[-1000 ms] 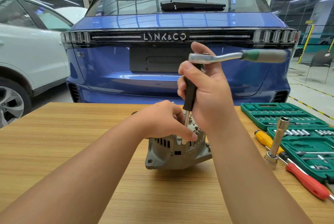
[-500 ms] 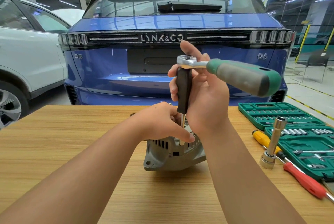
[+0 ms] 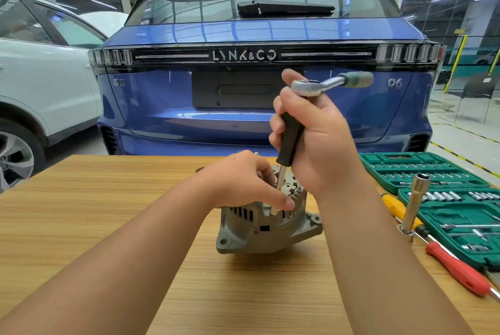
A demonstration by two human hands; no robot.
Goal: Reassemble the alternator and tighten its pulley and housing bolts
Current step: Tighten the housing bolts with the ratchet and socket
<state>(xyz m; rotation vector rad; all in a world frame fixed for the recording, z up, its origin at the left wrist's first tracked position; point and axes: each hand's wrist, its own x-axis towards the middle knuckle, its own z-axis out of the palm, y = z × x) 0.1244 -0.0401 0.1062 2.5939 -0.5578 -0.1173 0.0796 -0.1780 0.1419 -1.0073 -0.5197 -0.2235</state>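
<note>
The alternator (image 3: 266, 222) sits on the wooden table (image 3: 108, 213), under both hands. The left hand (image 3: 243, 180) rests on its top, fingers pinching the socket tip at the housing rim. The right hand (image 3: 319, 139) is wrapped around the black extension bar (image 3: 290, 139) below the ratchet wrench (image 3: 324, 84).

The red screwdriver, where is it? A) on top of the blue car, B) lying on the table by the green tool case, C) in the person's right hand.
B: the red screwdriver lies on the table beside the green tool case, and the right hand grips a black-handled driver instead.
</note>
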